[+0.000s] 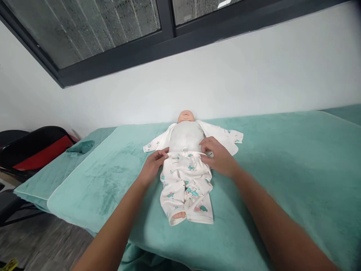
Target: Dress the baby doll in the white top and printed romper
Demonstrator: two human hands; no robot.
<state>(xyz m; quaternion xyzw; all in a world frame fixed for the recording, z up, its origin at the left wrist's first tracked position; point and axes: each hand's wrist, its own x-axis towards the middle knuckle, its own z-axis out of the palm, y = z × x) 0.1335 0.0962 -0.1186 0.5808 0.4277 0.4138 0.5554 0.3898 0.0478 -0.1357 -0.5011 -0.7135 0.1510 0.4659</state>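
Note:
A baby doll (pixel 186 137) lies on its back on a teal towel (pixel 113 180), head toward the wall. It wears white printed trousers (pixel 184 184), and a matching white top (pixel 222 137) lies open under its grey torso. My left hand (pixel 153 163) pinches the trousers' waistband at the doll's left-side hip as I see it. On the other side of the waist, my right hand (pixel 217 156) has its fingers curled on the waistband. One bare foot (pixel 179 215) shows from a trouser leg.
The towel covers a table (pixel 310 158) set against a white wall below a dark-framed window (pixel 166 35). A crumpled teal cloth (pixel 81 146) lies at the table's far left. A black and red chair (pixel 34 146) stands to the left, over grey flooring.

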